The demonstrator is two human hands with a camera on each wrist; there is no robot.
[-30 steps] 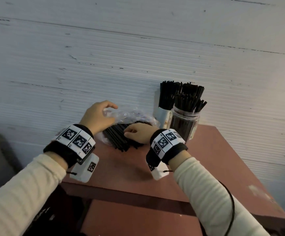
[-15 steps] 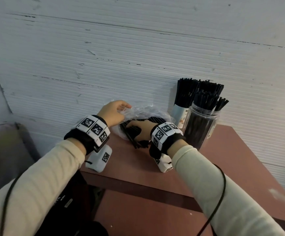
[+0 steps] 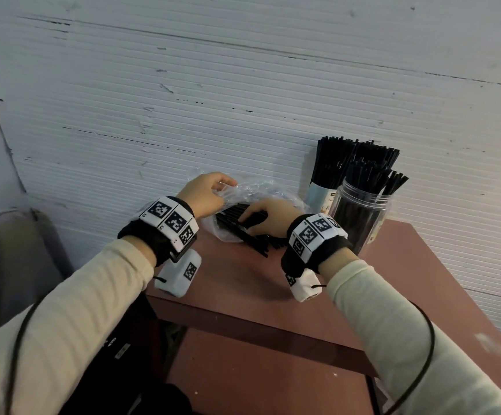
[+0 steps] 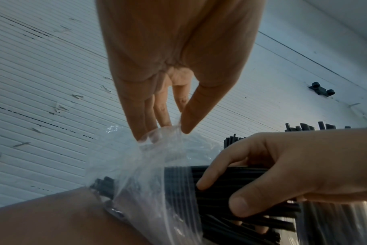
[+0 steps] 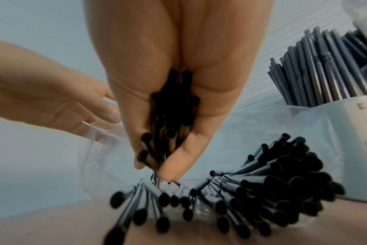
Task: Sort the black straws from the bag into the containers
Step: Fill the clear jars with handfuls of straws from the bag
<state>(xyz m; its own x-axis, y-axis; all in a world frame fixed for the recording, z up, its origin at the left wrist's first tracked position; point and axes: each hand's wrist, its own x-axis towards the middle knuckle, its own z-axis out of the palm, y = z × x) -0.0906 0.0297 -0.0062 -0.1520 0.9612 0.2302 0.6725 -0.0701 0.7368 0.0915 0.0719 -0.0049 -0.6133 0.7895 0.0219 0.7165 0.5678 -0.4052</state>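
A clear plastic bag point(image 3: 256, 191) of black straws point(image 3: 231, 215) lies on the brown table point(image 3: 243, 283) by the wall. My left hand point(image 3: 205, 193) pinches the bag's top edge point(image 4: 163, 132) between thumb and fingers. My right hand point(image 3: 268, 215) grips a bunch of black straws point(image 5: 168, 126) at the bag's mouth. More loose straws point(image 5: 262, 195) fan out on the table below it. To the right stand a clear jar point(image 3: 360, 218) and a pale cup point(image 3: 318, 196), both packed with upright black straws.
A ribbed white wall point(image 3: 243, 100) rises directly behind the table. A grey padded seat point(image 3: 9, 259) stands at the left. The table's near edge point(image 3: 243, 324) runs under my wrists, with a lower brown shelf point(image 3: 258, 378) beneath it.
My right hand has closed round a bunch of straws at the bag's mouth. My left hand keeps its pinch on the bag. The camera view has shifted left.
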